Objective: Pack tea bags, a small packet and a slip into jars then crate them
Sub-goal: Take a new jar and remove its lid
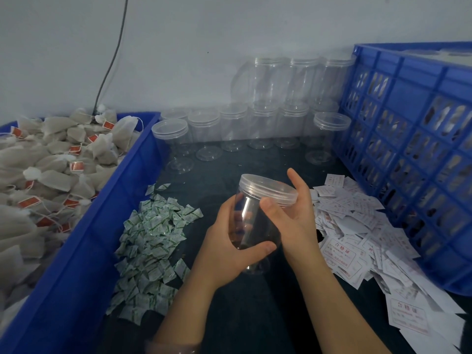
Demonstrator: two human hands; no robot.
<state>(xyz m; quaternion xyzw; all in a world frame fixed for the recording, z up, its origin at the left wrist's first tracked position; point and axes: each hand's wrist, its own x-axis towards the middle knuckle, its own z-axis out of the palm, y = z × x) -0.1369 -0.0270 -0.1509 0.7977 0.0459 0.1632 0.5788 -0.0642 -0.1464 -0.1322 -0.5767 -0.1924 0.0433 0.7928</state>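
Note:
I hold a clear plastic jar (251,221) tilted above the dark table (229,159); it looks empty. My left hand (231,242) grips the jar's body from below. My right hand (293,213) wraps the jar's clear lid (268,189), thumb on the near rim. Tea bags (51,164) with red tags fill a blue bin (107,215) on the left. A heap of small green-and-white packets (153,241) lies left of my hands. White slips (362,236) with red print lie scattered to the right. A blue slatted crate (413,139) stands on the right.
Several empty lidded clear jars (255,123) stand at the back against the wall, some stacked two high. A dark cable (112,57) runs down the wall behind the bin.

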